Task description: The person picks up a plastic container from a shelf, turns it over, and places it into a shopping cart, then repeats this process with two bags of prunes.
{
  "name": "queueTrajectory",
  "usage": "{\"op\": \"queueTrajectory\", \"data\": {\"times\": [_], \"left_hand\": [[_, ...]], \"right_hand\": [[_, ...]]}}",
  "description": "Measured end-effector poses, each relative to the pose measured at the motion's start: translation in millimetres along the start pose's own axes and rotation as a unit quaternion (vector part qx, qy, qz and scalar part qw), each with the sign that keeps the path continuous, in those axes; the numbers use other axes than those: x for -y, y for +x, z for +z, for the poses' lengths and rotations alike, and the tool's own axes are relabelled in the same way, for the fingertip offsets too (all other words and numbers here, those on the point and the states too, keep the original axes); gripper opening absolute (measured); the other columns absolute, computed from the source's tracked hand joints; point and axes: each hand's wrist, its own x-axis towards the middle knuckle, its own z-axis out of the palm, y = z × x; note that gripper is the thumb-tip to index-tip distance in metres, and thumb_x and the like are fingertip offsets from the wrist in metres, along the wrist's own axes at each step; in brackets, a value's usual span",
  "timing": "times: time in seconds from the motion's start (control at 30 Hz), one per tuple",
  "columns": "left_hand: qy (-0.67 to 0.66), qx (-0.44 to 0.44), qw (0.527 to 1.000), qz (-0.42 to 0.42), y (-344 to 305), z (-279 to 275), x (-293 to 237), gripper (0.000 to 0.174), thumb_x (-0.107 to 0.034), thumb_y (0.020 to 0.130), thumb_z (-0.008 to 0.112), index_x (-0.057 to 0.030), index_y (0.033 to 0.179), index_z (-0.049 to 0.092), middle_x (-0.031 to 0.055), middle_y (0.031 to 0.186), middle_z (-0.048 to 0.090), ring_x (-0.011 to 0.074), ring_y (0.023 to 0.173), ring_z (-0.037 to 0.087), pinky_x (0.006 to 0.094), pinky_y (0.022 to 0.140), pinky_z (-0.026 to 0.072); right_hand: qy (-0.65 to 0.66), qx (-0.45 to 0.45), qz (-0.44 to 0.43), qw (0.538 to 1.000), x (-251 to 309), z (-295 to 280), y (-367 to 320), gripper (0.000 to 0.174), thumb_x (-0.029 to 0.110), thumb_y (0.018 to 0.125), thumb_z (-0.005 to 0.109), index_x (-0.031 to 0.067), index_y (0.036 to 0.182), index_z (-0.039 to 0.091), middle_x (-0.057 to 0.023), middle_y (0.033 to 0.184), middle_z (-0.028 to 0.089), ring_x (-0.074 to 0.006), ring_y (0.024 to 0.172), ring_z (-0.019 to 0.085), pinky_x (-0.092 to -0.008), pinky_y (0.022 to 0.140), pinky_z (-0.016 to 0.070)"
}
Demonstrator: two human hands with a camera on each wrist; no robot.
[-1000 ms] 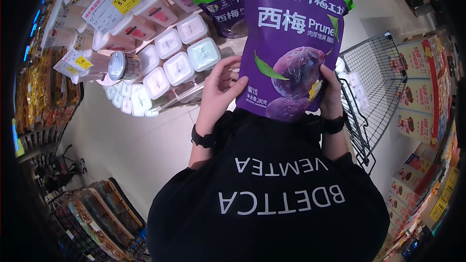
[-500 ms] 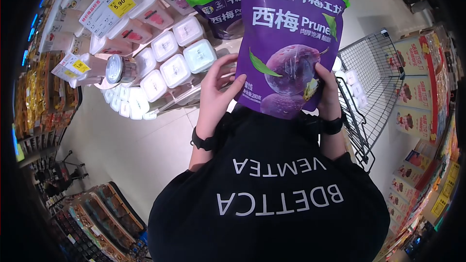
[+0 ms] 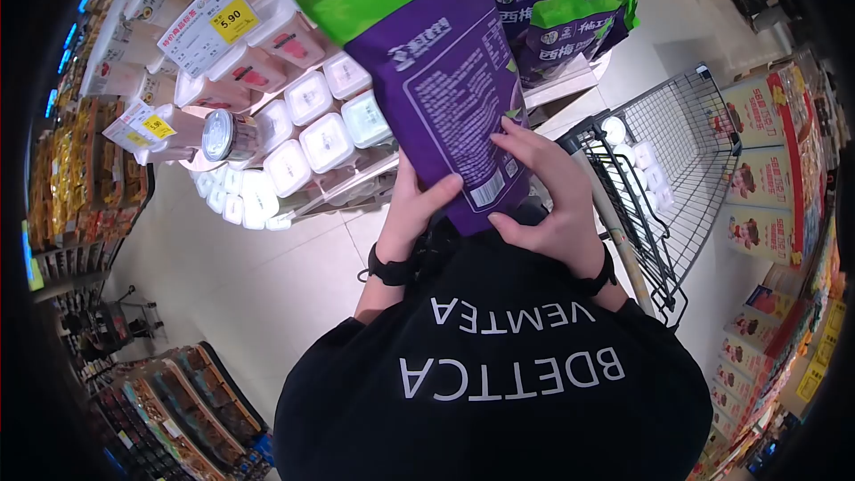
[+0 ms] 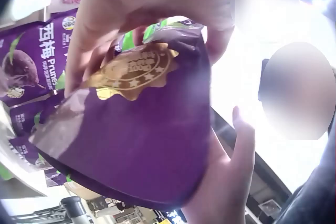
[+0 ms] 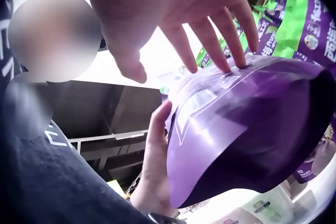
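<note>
A purple bag of prunes [image 3: 445, 98] with a green top tilts to the left in front of the chest, its printed back and barcode facing up in the head view. My left hand [image 3: 414, 214] grips its lower left side, thumb over the back and fingers behind. At the lower right edge, my right hand [image 3: 563, 196] touches the bag with its fingertips. The right wrist view shows that hand's fingers [image 5: 218, 40] extended onto the bag, thumb spread apart. A gold seal [image 4: 136, 71] on the bag appears in the left wrist view.
More prune bags [image 3: 570, 31] stand on the display ahead. White-lidded tubs [image 3: 327, 141] and price tags [image 3: 207, 25] fill the shelf at left. A wire shopping cart [image 3: 681, 142] holding several white tubs stands at right, beside stacked boxes [image 3: 761, 174].
The prune bag has turned from its front to its printed back, and its top now leans left. My right hand has shifted from gripping its right side to touching it with fingertips.
</note>
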Motion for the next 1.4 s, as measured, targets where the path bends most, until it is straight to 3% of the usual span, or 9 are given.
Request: {"op": "queueTrajectory", "data": {"times": [0.1,0.17,0.23,0.27,0.4,0.83,1.03,1.2,1.4], "left_hand": [[-0.126,-0.015,0.992,-0.009,0,-20,11,0.057,-0.015,0.077,0.058,0.0031,0.126,0.035,0.0153,0.119,0.050,0.0233,0.108,0.051,0.0345,0.094,0.0406],[-0.209,-0.013,0.978,0.000,0,-29,15,0.048,-0.016,0.079,0.053,0.0049,0.121,0.042,0.0153,0.114,0.054,0.0232,0.103,0.055,0.0341,0.090,0.0438],[-0.278,0.001,0.959,0.050,1,-34,15,0.045,-0.020,0.080,0.047,0.0051,0.117,0.045,0.0162,0.110,0.057,0.0239,0.097,0.058,0.0342,0.084,0.0480],[-0.289,-0.017,0.956,0.050,-1,-35,12,0.043,-0.019,0.080,0.044,0.0050,0.116,0.046,0.0158,0.108,0.058,0.0233,0.093,0.060,0.0330,0.081,0.0494],[-0.295,0.030,0.952,0.074,-1,-43,17,0.045,-0.019,0.079,0.046,0.0051,0.116,0.046,0.0159,0.109,0.058,0.0237,0.094,0.060,0.0325,0.082,0.0494],[-0.302,0.070,0.951,0.008,-7,-54,27,0.052,-0.018,0.072,0.048,0.0064,0.117,0.045,0.0174,0.110,0.057,0.0269,0.095,0.059,0.0359,0.084,0.0487],[-0.313,0.086,0.946,0.006,-7,-52,29,0.052,-0.016,0.070,0.049,0.0067,0.117,0.046,0.0178,0.110,0.057,0.0272,0.095,0.059,0.0358,0.085,0.0486],[-0.312,0.086,0.946,-0.008,-7,-53,31,0.051,-0.017,0.071,0.050,0.0062,0.117,0.046,0.0173,0.111,0.057,0.0264,0.096,0.059,0.0352,0.085,0.0481],[-0.234,0.046,0.971,0.023,-5,-50,30,0.053,-0.037,0.083,0.046,0.0029,0.118,0.046,0.0136,0.112,0.057,0.0214,0.098,0.057,0.0321,0.086,0.0459]], "right_hand": [[-0.021,0.012,-0.041,0.999,-9,-1,3,0.048,0.016,0.060,0.071,0.0079,0.106,0.060,-0.0125,0.117,0.055,-0.0316,0.114,0.048,-0.0378,0.095,0.0380],[-0.061,0.002,-0.064,0.996,-14,-3,4,0.055,0.017,0.062,0.072,0.0077,0.113,0.055,-0.0170,0.124,0.048,-0.0333,0.119,0.042,-0.0400,0.099,0.0330],[-0.002,-0.123,-0.031,0.992,-27,3,1,0.068,0.019,0.063,0.073,0.0063,0.123,0.045,-0.0209,0.131,0.039,-0.0329,0.121,0.039,-0.0398,0.099,0.0320],[0.073,-0.082,0.060,0.992,-31,1,-4,0.080,0.019,0.063,0.075,0.0039,0.131,0.034,-0.0197,0.133,0.036,-0.0284,0.121,0.039,-0.0374,0.099,0.0322],[0.290,0.017,0.197,0.936,-39,3,-11,0.083,0.016,0.064,0.076,0.0021,0.133,0.030,-0.0120,0.124,0.044,-0.0205,0.115,0.043,-0.0330,0.096,0.0355],[0.357,0.060,0.202,0.910,-41,0,-27,0.094,0.013,0.058,0.080,0.0003,0.134,0.026,-0.0110,0.125,0.043,-0.0195,0.115,0.042,-0.0332,0.098,0.0340],[0.412,0.006,0.256,0.874,-46,2,-39,0.089,0.010,0.062,0.077,0.0009,0.135,0.026,-0.0106,0.125,0.043,-0.0198,0.115,0.042,-0.0334,0.098,0.0345],[0.390,0.005,0.256,0.885,-46,1,-40,0.078,0.010,0.064,0.076,0.0012,0.130,0.035,-0.0089,0.119,0.047,-0.0179,0.109,0.047,-0.0320,0.093,0.0388],[0.395,-0.013,0.243,0.886,-47,1,-39,0.064,0.010,0.066,0.075,0.0025,0.120,0.043,-0.0061,0.111,0.053,-0.0150,0.101,0.051,-0.0302,0.088,0.0419]]}}
